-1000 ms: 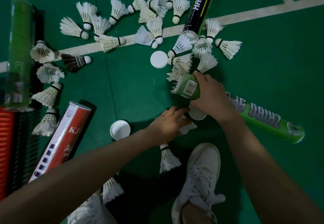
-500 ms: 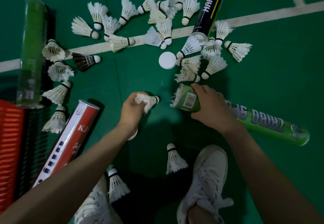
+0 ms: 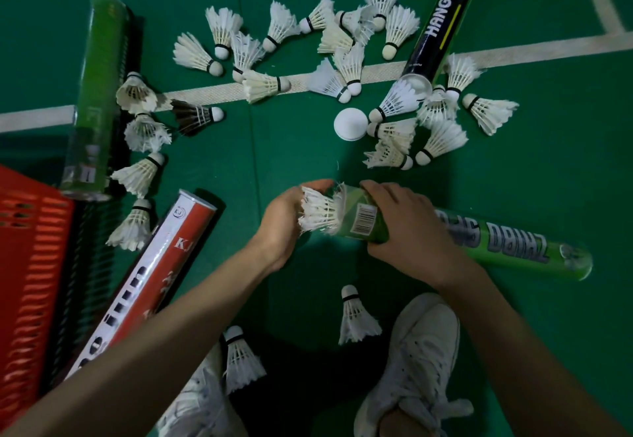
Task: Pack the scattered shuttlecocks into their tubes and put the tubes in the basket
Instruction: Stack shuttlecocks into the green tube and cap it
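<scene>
My right hand [image 3: 407, 231] grips the open end of a light green tube [image 3: 507, 248] lying on the floor. My left hand [image 3: 281, 221] holds a white shuttlecock [image 3: 317, 212] by its feathers, its nose pushed into the tube's mouth, where frayed feathers stick out. Several white shuttlecocks [image 3: 442, 138] lie scattered across the green floor beyond, and two more [image 3: 354, 316] lie near my shoes. A black tube [image 3: 445, 22] lies open at the upper right, a dark green tube [image 3: 94, 94] at the left and a red-and-white tube [image 3: 154, 279] beside it.
An orange basket [image 3: 30, 282] sits at the left edge, on a black mesh. A round white cap [image 3: 350, 125] lies among the shuttlecocks. One dark-feathered shuttlecock [image 3: 195, 116] lies by the white court line [image 3: 37, 116]. My white shoes [image 3: 418, 368] are at the bottom.
My left hand picked a shuttlecock off the floor near my shoe, carried it right and brought it to the green tube's mouth. My right hand kept its hold on the tube.
</scene>
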